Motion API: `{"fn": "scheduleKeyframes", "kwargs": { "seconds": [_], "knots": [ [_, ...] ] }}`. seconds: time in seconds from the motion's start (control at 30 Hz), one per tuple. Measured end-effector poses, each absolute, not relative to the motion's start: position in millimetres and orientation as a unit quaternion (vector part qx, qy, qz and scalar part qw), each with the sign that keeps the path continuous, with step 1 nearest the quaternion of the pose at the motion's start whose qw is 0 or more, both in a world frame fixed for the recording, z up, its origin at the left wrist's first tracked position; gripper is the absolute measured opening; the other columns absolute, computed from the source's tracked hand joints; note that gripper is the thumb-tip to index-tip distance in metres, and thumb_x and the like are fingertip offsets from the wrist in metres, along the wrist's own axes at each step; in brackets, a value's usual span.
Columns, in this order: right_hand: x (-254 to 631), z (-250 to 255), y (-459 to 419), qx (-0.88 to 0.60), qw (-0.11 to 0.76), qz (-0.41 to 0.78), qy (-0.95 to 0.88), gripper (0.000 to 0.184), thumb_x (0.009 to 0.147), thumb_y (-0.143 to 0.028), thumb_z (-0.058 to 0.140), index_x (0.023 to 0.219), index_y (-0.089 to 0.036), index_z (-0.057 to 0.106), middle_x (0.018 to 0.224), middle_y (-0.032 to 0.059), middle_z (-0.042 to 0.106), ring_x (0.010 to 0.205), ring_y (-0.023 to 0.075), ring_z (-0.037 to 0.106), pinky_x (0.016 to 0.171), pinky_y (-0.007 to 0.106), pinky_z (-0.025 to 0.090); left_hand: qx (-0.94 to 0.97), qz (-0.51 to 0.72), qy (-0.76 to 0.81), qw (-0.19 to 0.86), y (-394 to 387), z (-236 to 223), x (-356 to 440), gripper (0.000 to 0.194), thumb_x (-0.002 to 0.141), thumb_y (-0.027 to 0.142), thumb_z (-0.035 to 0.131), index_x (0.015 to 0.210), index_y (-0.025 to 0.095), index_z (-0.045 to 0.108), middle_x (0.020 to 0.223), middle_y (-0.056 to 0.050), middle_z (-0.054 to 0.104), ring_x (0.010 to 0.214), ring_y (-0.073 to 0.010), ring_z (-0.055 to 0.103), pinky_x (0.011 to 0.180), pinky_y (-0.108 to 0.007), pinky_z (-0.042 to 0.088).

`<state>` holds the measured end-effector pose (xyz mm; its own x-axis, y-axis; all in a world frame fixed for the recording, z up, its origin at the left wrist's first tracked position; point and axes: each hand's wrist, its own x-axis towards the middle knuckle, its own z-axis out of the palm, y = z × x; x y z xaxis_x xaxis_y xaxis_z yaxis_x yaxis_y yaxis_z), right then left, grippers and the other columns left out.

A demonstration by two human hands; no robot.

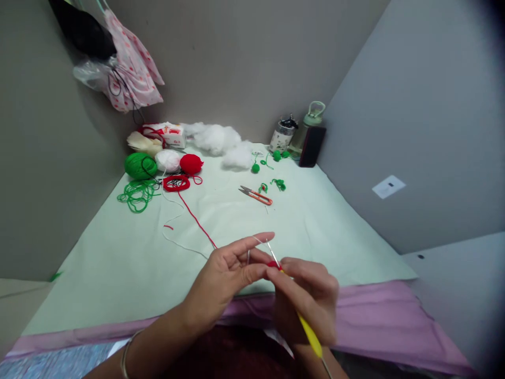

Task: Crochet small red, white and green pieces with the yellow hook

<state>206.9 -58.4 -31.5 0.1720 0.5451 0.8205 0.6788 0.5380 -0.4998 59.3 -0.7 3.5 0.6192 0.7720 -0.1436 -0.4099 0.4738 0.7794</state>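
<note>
The left hand pinched red crochet work, white yarn over one finger; the right hand gripped a yellow-handled crochet hook.

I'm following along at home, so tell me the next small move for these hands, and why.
I'd have the right hand catch the white yarn with the tip of the hook, perhaps with a slight turn: the yarn stretches off the left hand's raised forefinger, the tip sits close by it, and the small red piece is pinched in the fingertips.
</note>
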Motion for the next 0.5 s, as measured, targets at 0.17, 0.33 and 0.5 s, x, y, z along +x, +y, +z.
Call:
{"fn": "scheduleKeyframes", "kwargs": {
  "seconds": [0.17,0.33,0.5],
  "knots": [
    [194,-28,-53,-0.448,0.696,0.070,-0.557,0.038,0.096,-0.004,0.069,0.112,-0.037,0.082,0.089,-0.0006,0.062,0.076,0.0144,0.065,0.061,0.029,0.056,0.319,0.357,0.249,0.842,2,2,62,0.038,0.081,0.028,0.093,0.118,0.027,0.085,0.080,0.002,0.075,0.075,-0.0108,0.067,0.081,-0.025,0.050],
    [208,-27,-48,-0.435,0.679,0.273,-0.525,0.019,0.099,-0.019,0.070,0.105,-0.032,0.083,0.092,0.0018,0.067,0.084,0.0165,0.067,0.069,0.030,0.055,0.297,0.354,0.259,0.848,3,4,59,0.044,0.079,0.028,0.094,0.121,0.024,0.084,0.080,0.002,0.071,0.074,-0.0095,0.063,0.078,-0.024,0.047],
    [219,-29,-48,-0.402,0.697,0.311,-0.505,0.020,0.104,-0.022,0.063,0.107,-0.029,0.082,0.092,0.0030,0.069,0.083,0.0171,0.067,0.074,0.032,0.056,0.316,0.354,0.280,0.835,6,1,54,0.052,0.080,0.027,0.091,0.131,0.023,0.079,0.087,0.000,0.070,0.082,-0.0122,0.062,0.085,-0.027,0.045]
  ]
}}
